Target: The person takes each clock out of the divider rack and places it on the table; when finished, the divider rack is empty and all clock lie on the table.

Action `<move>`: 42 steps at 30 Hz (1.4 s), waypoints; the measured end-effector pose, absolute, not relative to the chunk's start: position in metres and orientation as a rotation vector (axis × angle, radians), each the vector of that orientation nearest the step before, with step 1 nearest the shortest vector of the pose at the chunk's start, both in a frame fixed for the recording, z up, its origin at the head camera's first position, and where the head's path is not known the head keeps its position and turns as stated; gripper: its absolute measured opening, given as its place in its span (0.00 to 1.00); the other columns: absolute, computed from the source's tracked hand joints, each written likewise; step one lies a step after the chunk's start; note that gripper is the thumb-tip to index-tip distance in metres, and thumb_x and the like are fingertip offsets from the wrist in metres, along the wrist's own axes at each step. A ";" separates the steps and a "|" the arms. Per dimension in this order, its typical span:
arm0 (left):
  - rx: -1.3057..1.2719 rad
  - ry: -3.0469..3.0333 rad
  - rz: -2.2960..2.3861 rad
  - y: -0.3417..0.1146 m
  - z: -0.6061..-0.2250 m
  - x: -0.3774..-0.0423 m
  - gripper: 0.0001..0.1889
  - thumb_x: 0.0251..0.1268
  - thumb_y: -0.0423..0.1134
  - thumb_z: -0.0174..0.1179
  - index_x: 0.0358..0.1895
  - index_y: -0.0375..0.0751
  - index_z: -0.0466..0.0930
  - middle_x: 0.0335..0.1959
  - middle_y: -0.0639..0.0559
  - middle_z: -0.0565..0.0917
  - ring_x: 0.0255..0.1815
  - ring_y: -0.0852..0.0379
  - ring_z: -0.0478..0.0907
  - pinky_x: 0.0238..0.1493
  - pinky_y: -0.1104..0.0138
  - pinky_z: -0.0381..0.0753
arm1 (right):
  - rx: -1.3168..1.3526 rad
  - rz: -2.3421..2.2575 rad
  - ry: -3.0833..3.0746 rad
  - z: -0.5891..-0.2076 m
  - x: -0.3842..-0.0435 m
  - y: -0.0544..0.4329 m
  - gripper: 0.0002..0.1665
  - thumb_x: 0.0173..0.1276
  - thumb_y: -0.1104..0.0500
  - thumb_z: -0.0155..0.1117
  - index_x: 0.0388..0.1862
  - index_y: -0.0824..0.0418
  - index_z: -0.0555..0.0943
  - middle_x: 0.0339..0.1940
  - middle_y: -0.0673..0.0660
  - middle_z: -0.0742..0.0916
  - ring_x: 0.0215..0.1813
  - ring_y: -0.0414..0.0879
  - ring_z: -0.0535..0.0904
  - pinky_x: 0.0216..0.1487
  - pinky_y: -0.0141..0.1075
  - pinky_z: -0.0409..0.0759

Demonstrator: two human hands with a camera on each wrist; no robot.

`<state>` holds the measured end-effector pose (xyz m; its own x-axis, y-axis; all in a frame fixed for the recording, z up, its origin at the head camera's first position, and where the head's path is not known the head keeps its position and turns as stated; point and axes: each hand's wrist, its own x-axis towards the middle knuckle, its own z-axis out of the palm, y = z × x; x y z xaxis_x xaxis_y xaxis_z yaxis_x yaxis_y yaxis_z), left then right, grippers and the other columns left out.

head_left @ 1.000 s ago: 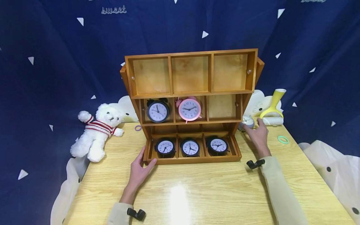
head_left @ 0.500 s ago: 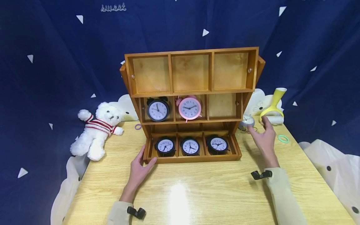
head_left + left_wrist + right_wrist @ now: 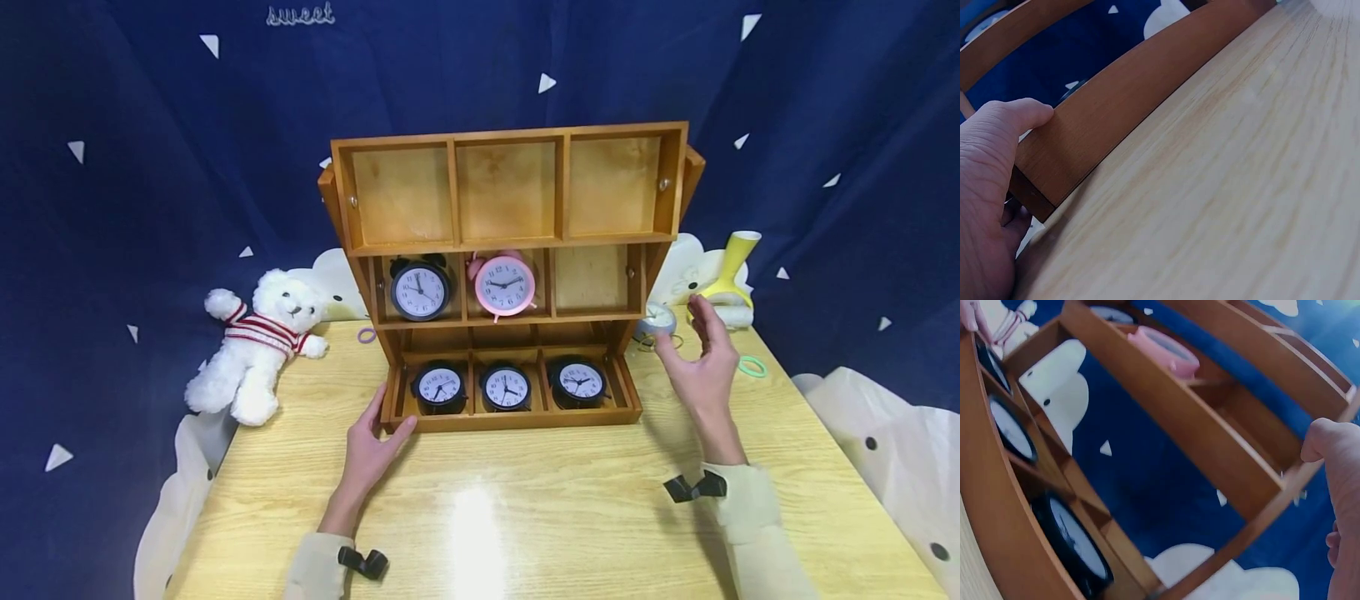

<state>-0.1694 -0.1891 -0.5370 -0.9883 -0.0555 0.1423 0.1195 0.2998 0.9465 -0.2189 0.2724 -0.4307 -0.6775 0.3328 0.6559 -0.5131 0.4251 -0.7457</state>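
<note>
My left hand (image 3: 369, 450) grips the lower left corner of a three-tier wooden display rack (image 3: 510, 423). In the left wrist view the thumb lies on its front board (image 3: 1085, 134), with fingers at its side. Three black alarm clocks (image 3: 506, 389) sit in the bottom row. The middle row holds a black alarm clock (image 3: 420, 290) at left and a pink alarm clock (image 3: 505, 286) in the centre. Right of the rack, my right hand (image 3: 705, 375) hovers with thumb and fingers apart, nothing between them. Just beyond its thumb is a grey-blue clock (image 3: 657, 318), partly hidden by the rack.
A white teddy bear (image 3: 262, 346) in a striped sweater leans at the left, near a purple ring (image 3: 366, 335). At the back right lies a lint roller with a yellow handle (image 3: 731, 267) and white roll (image 3: 731, 317). A green ring (image 3: 752, 367) lies closer.
My right hand has drawn back from the grey-blue clock, toward the right and nearer me, its thumb and fingers now apart. The left hand stays on the rack's corner.
</note>
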 end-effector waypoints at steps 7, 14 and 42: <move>-0.062 -2.395 -1.783 -0.190 -0.538 -0.170 0.43 0.68 0.38 0.72 0.80 0.31 0.59 0.80 0.34 0.61 0.80 0.37 0.61 0.77 0.55 0.64 | 0.276 1.429 -1.838 -0.409 -0.204 0.241 0.40 0.56 0.79 0.69 0.70 0.81 0.71 0.68 0.78 0.78 0.71 0.61 0.75 0.75 0.37 0.72; -0.060 -2.386 -1.786 -0.189 -0.539 -0.170 0.43 0.68 0.37 0.72 0.80 0.30 0.60 0.80 0.34 0.62 0.79 0.37 0.63 0.76 0.57 0.65 | 0.408 1.490 -1.831 -0.410 -0.209 0.223 0.42 0.56 0.79 0.70 0.72 0.78 0.70 0.70 0.78 0.76 0.73 0.61 0.73 0.78 0.40 0.70; -0.075 -2.355 -1.778 -0.198 -0.578 -0.185 0.44 0.66 0.41 0.74 0.82 0.40 0.60 0.82 0.40 0.61 0.81 0.41 0.60 0.78 0.56 0.64 | 0.647 1.390 -2.041 -0.412 -0.246 0.145 0.49 0.58 0.65 0.79 0.78 0.67 0.69 0.75 0.65 0.77 0.72 0.64 0.75 0.71 0.57 0.76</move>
